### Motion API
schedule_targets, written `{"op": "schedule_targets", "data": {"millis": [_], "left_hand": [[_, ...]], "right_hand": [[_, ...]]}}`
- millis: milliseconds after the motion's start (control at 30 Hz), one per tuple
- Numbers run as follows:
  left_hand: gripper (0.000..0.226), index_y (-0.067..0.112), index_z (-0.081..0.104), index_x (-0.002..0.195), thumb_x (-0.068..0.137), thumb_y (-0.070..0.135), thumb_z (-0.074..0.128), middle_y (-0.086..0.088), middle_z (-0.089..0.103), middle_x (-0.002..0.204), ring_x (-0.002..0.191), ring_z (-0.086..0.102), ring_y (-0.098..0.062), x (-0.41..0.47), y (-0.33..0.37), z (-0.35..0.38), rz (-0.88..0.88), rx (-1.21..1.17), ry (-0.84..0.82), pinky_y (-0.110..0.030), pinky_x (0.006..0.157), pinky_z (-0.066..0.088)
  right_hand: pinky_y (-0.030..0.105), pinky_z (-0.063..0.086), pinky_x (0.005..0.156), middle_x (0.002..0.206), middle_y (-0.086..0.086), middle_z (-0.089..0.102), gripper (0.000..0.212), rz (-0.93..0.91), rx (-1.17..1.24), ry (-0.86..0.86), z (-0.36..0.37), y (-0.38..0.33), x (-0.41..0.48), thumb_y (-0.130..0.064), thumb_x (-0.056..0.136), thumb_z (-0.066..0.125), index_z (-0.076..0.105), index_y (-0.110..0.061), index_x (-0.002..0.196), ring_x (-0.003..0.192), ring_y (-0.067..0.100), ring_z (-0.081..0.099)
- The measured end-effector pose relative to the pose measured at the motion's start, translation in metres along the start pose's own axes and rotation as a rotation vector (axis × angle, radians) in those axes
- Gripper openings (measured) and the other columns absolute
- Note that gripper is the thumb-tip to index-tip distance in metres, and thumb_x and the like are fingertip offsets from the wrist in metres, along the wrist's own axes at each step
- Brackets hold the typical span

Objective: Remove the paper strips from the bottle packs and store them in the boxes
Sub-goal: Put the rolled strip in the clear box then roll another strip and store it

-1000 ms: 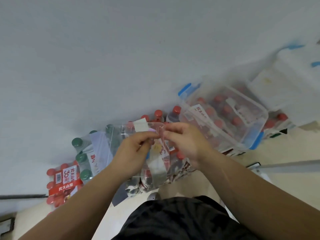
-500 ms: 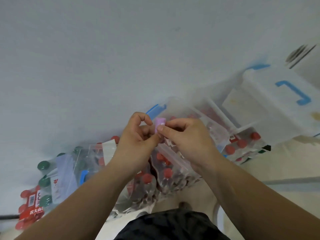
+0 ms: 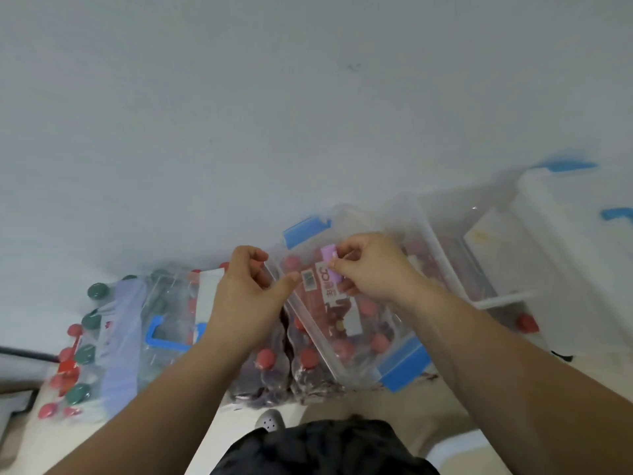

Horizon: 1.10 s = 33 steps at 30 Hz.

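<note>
Nearest, packs (image 3: 267, 375) crowd the box (image 3: 404, 366) on its left. The left hand (image 3: 248, 293) hangs with fingers curled, and I see nothing in them. The right hand (image 3: 375, 269) pinches the rolled purple strip (image 3: 329, 265) above the box. I'd worry a light pinch lets it uncurl or drop among the bottles. A second box (image 3: 496, 296) sits farther right.

My right hand (image 3: 373, 269) covers most of the strip (image 3: 328, 256), so its length is indeterminate. Whether my left hand (image 3: 250, 296) holds anything in its curled fingers cannot be told. The right edge crops the far box (image 3: 582, 262); the label (image 3: 323, 281) print is unreadably blurred.
</note>
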State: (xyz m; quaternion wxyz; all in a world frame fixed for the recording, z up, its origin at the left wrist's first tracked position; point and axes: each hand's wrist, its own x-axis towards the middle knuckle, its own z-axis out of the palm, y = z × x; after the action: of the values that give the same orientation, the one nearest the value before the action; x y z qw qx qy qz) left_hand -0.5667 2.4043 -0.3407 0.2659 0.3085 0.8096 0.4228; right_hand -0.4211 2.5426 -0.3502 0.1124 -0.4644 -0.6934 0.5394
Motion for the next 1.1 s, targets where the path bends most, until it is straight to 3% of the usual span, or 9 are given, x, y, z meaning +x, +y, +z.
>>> {"op": "schedule_targets", "data": {"millis": [200,333,467,533,600,633,767,867,1100], "left_hand": [[0.068,0.025,0.048,0.135,0.074,0.027,0.077,-0.002,0.073,0.084,0.076,0.072,-0.024,0.012,-0.018,0.002,-0.13,-0.144,-0.097,-0.049,0.075,0.06],[0.067,0.024,0.049,0.139,0.078,0.018,0.077,-0.005,0.076,0.083,0.076,0.074,-0.028,0.022,-0.024,-0.002,-0.13,-0.227,-0.158,-0.044,0.069,0.06],[0.061,0.035,0.052,0.134,0.081,0.025,0.08,-0.003,0.078,0.083,0.074,0.073,-0.022,0.024,-0.021,-0.006,-0.116,-0.24,-0.224,-0.042,0.072,0.059],[0.056,0.042,0.052,0.128,0.08,0.03,0.079,-0.004,0.077,0.08,0.063,0.069,-0.012,0.023,-0.019,-0.008,-0.112,-0.262,-0.237,-0.034,0.068,0.055],[0.055,0.043,0.054,0.127,0.081,0.029,0.079,-0.005,0.076,0.076,0.058,0.063,-0.01,0.024,-0.021,-0.009,-0.116,-0.28,-0.233,-0.032,0.063,0.051],[0.055,0.042,0.054,0.128,0.081,0.028,0.079,-0.004,0.075,0.073,0.056,0.062,-0.01,0.025,-0.024,-0.009,-0.119,-0.285,-0.229,-0.031,0.061,0.049],[0.06,0.041,0.052,0.135,0.083,0.029,0.079,0.0,0.071,0.068,0.056,0.061,-0.01,0.028,-0.032,-0.007,-0.122,-0.267,-0.229,-0.033,0.062,0.048],[0.061,0.044,0.05,0.136,0.083,0.032,0.078,0.0,0.07,0.067,0.057,0.059,-0.014,0.029,-0.034,-0.007,-0.121,-0.269,-0.235,-0.036,0.064,0.047],[0.059,0.05,0.052,0.132,0.083,0.032,0.079,-0.014,0.074,0.082,0.064,0.06,-0.024,0.033,-0.037,-0.006,-0.129,-0.268,-0.244,-0.054,0.069,0.055]], "right_hand": [[0.049,0.061,0.082,0.074,0.012,0.078,0.043,0.097,-0.321,-0.168,0.035,0.0,0.04,-0.041,0.095,0.061,0.078,-0.01,0.071,0.076,0.034,0.076],[0.044,0.063,0.082,0.079,0.013,0.079,0.039,0.194,-0.428,-0.25,0.053,-0.001,0.056,-0.035,0.095,0.059,0.08,-0.005,0.08,0.079,0.034,0.077],[0.047,0.065,0.066,0.062,0.003,0.076,0.022,0.273,-0.421,-0.199,0.067,0.014,0.066,-0.038,0.073,0.072,0.079,-0.017,0.075,0.064,0.027,0.077],[0.031,0.064,0.059,0.058,-0.005,0.073,0.018,0.26,-0.431,-0.121,0.069,0.011,0.059,-0.036,0.07,0.075,0.077,-0.02,0.076,0.053,0.013,0.071],[0.006,0.046,0.044,0.06,-0.009,0.069,0.015,0.228,-0.429,-0.083,0.069,0.008,0.055,-0.032,0.083,0.075,0.077,-0.018,0.082,0.045,0.002,0.057],[0.002,0.033,0.035,0.067,-0.007,0.067,0.015,0.206,-0.435,-0.078,0.07,0.007,0.053,-0.032,0.088,0.073,0.077,-0.018,0.087,0.046,0.001,0.05],[0.008,0.035,0.057,0.101,0.002,0.077,0.027,0.11,-0.453,-0.056,0.068,-0.003,0.043,-0.041,0.096,0.065,0.078,-0.018,0.104,0.083,0.017,0.066],[0.016,0.034,0.06,0.101,0.0,0.078,0.025,0.084,-0.477,-0.028,0.072,0.003,0.044,-0.04,0.095,0.066,0.08,-0.02,0.1,0.098,0.019,0.071],[0.013,0.035,0.048,0.054,-0.01,0.053,0.023,0.049,-0.405,-0.071,0.072,0.016,0.052,-0.037,0.089,0.072,0.075,-0.019,0.075,0.049,0.0,0.046]]}}
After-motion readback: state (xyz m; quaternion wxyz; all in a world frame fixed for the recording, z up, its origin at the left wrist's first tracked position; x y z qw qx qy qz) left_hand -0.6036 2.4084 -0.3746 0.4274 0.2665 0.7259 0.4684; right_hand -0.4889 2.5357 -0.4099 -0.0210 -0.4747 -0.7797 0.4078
